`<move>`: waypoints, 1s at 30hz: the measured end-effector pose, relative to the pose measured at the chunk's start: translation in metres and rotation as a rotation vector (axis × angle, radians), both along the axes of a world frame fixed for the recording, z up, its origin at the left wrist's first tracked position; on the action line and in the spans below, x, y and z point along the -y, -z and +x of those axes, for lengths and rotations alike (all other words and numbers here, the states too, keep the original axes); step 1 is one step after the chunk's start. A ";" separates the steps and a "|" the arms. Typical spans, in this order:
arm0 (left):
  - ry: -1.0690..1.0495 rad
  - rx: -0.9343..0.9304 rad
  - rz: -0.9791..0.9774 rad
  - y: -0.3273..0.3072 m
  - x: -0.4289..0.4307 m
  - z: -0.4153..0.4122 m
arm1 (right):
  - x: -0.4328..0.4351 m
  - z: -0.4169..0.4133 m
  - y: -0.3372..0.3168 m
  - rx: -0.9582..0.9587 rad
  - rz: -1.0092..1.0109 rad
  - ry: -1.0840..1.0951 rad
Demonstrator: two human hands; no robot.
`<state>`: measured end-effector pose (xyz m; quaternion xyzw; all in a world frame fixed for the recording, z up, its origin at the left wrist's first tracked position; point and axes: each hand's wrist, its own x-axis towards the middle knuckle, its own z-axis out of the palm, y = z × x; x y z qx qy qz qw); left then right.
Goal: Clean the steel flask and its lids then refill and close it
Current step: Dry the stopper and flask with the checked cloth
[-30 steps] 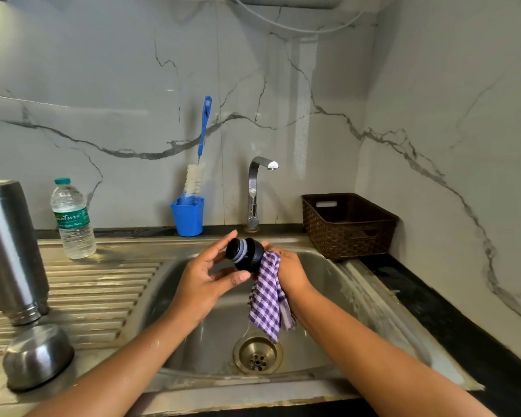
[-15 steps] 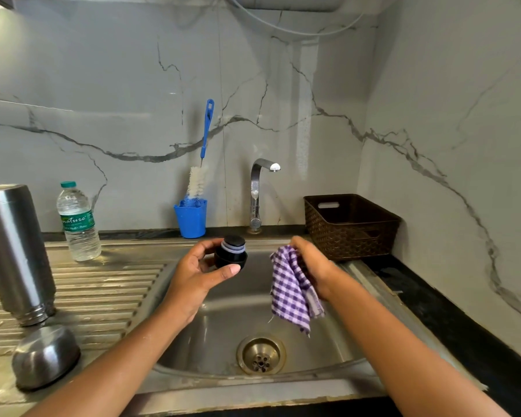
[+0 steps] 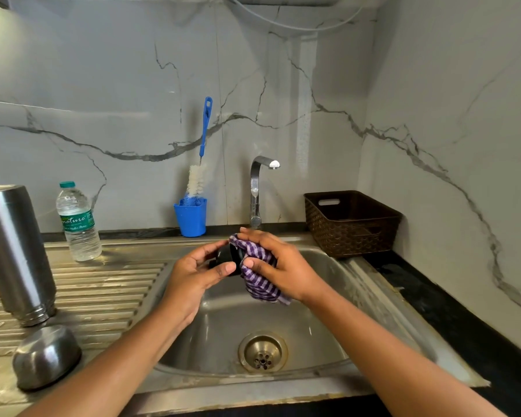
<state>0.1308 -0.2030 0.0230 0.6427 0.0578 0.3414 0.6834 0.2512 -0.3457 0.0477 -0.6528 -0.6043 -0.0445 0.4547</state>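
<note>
The steel flask [image 3: 15, 254] stands upside down on the drainboard [image 3: 109, 290] at left. Its steel cap [image 3: 45, 356] lies dome-up just nearer. The black inner lid [image 3: 224, 260] is above the sink [image 3: 223, 326], half wrapped in checked cloth [image 3: 257, 278].

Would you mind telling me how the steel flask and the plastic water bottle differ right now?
The steel flask stands upside down, threaded neck on the ribs, while the plastic water bottle stands upright with its teal cap on. The flask is opaque metal; the bottle is clear with a green label. The flask looks plainly taller and wider. Both rest on the drainboard left of the sink basin.
</note>
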 end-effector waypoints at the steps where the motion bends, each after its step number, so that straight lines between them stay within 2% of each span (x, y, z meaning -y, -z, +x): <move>1: 0.008 0.012 -0.042 0.000 0.000 0.000 | 0.000 0.002 -0.001 0.026 -0.005 0.004; 5: 0.007 0.001 -0.111 0.000 0.001 0.002 | 0.003 0.006 -0.004 0.159 -0.027 0.048; 11: -0.026 -0.051 -0.047 0.007 0.007 0.006 | 0.014 0.019 -0.015 0.404 -0.136 0.091; 15: -0.058 -0.040 -0.041 0.005 0.007 0.006 | 0.015 0.024 -0.016 0.515 -0.127 0.223; 21: -0.052 -0.086 -0.003 0.003 0.000 0.000 | 0.003 0.012 -0.005 0.694 -0.138 0.114; 23: -0.020 -0.098 0.045 0.002 -0.001 0.000 | 0.002 0.012 -0.005 0.555 -0.173 0.153; 25: 0.022 -0.101 0.077 0.000 -0.001 0.000 | 0.005 0.016 -0.005 0.161 -0.308 0.140; 27: 0.054 -0.104 0.092 0.000 -0.001 -0.001 | 0.008 0.017 -0.001 -0.247 -0.384 0.033; 29: 0.042 -0.105 0.075 -0.002 -0.003 -0.001 | 0.005 0.016 0.005 -0.314 -0.322 0.035; 30: 0.034 -0.105 0.056 -0.004 -0.005 -0.002 | 0.003 0.014 0.007 -0.283 -0.276 0.046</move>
